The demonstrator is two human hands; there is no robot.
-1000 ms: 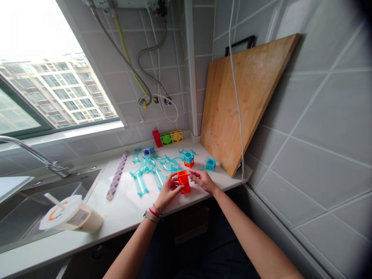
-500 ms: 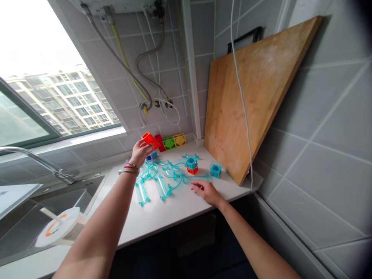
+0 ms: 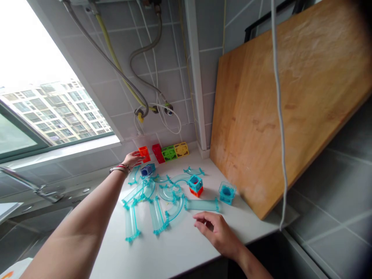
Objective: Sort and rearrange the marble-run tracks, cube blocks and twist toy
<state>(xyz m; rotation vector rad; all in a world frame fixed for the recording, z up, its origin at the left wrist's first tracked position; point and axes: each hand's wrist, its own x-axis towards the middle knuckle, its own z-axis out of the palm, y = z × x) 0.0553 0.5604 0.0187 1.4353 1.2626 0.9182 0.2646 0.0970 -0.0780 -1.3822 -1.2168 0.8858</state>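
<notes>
At the back of the counter, my left hand [image 3: 134,159] has its fingers at the left side of an orange-red block [image 3: 144,154], which stands upright near the wall. To its right are a red block [image 3: 158,153], a green block [image 3: 169,153] and a yellow block [image 3: 181,149] in a row. A purple-blue block [image 3: 147,170] lies just in front. My right hand [image 3: 217,231] rests loosely curled over the counter's front, thumb and fingers apart, holding nothing. Nearest to it is a clear teal straight track [image 3: 201,205]. Behind that, a blue block [image 3: 195,182] sits on an orange block [image 3: 196,192].
Several teal track pieces [image 3: 158,217] spread over the white counter [image 3: 112,252]. A teal block [image 3: 227,193] stands at the right, near a leaning wooden board [image 3: 247,116] with a white cord [image 3: 279,104] before it. Left are a faucet [image 3: 43,192] and sink.
My left hand has lowered the orange-red block from the air to the counter's back, left of the red block. The view has moved closer; my right hand stays near the straight track.
</notes>
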